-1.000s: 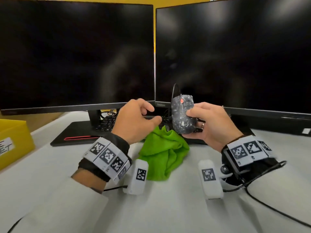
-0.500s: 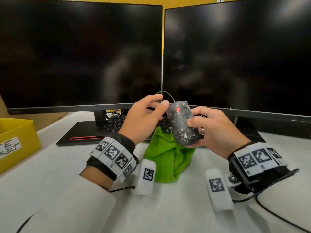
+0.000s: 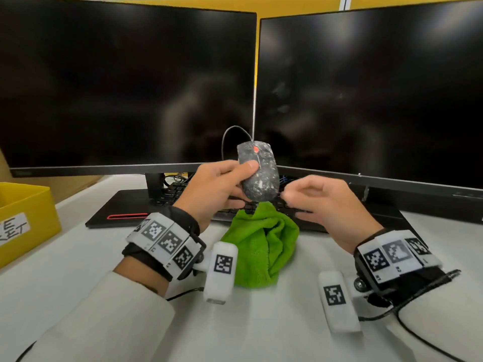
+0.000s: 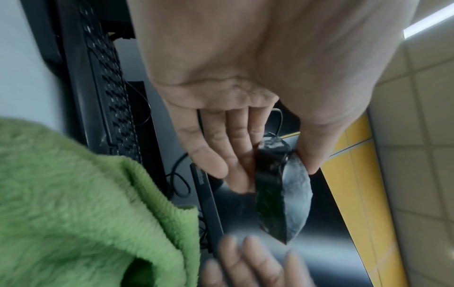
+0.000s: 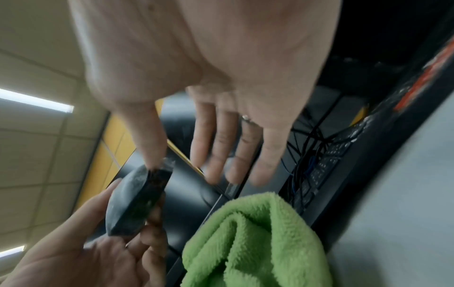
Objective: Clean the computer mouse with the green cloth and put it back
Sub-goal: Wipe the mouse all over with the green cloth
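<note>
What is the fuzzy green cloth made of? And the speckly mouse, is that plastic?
The green cloth looks like soft microfibre or terry: its surface is fluffy and looped, and it slumps in folds on the table. The mouse, held by the left hand, looks like hard black plastic with a smooth, dull shell; the pale specks seem to be dirt or dust on it, not part of the material.

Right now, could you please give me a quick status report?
Left hand grips speckled black wired mouse. Right hand open, empty. Crumpled green fleece cloth untouched on desk. Nothing blocking.
</note>
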### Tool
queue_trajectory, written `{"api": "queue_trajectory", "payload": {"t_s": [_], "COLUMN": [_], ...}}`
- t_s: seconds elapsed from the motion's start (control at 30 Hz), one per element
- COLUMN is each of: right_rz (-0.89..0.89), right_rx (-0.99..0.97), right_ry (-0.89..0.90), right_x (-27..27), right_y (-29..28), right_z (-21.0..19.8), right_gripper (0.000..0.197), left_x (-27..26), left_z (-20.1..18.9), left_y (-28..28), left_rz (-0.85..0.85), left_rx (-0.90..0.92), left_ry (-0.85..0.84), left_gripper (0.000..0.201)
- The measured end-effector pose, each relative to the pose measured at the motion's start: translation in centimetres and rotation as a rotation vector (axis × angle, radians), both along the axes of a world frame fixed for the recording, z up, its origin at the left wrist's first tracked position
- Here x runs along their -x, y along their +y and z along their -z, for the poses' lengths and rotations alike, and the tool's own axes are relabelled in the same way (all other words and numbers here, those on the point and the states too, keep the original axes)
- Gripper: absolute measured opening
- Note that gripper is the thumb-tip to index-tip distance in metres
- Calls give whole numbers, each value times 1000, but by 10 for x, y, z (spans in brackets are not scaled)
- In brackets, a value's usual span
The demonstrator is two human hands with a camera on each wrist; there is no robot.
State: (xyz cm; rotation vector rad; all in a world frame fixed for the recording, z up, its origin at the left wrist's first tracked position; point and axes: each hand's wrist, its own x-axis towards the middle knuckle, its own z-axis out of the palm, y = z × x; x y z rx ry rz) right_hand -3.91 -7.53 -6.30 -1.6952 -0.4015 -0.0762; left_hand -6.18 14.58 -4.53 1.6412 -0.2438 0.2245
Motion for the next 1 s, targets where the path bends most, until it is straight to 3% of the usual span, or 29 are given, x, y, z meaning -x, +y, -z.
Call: {"api": "queue_trajectory", "payload": {"t_s": [0.17, 0.27, 0.47, 0.57, 0.67, 0.87, 1.0], "right_rz": [-164, -118, -222, -127, -1, 204, 276], "right_rx": [314, 461, 533, 495, 359, 190, 83], "right_ry": [91, 62, 142, 122, 41, -183, -47], "right_x": [-3, -3, 2, 5, 3, 2, 7], "right_y": [5, 6, -2, -5, -12, -17, -17], "right_z": [6, 4, -3, -10, -17, -27, -32], "right_gripper": [37, 39, 35, 16, 30, 35, 21], "left_x": [-2, -2, -1, 0, 0, 2, 4], "left_z": [0, 0, 2, 3, 3, 2, 3], "left_y": [9, 10, 9, 8, 8, 6, 4], "left_rz": [-19, -35, -41, -32, -23, 12, 34], "left_rx": [77, 77, 32, 22, 34, 13, -20], "left_ry": [20, 28, 28, 31, 28, 18, 18], "left_gripper": [29, 28, 25, 21, 24, 26, 24]}}
